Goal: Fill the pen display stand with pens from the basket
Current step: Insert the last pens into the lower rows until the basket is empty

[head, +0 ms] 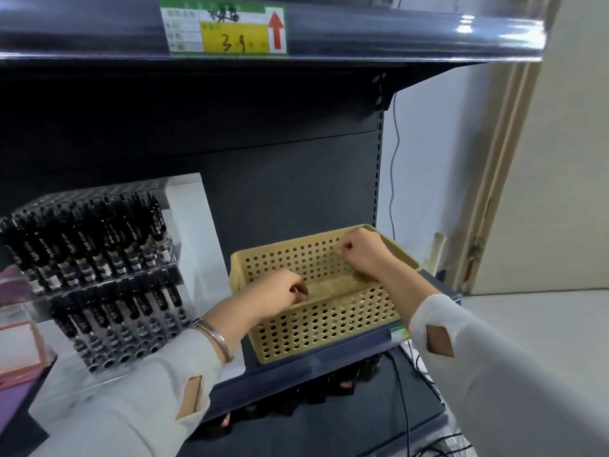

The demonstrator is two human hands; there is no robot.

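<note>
Seemingly the left hand [281, 288] and right hand [362, 252] are curling inside the perforated basket [329, 328]; I cannot tell what they hold. Jerking it is risking toppling the pen display stand [99, 258].

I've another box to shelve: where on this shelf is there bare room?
Only a narrow strip between the pen display stand and the basket, and the forearm of the left hand crosses it. A corner shows right of the basket. Pink items crowd the far left; the stand and basket take the rest.
</note>
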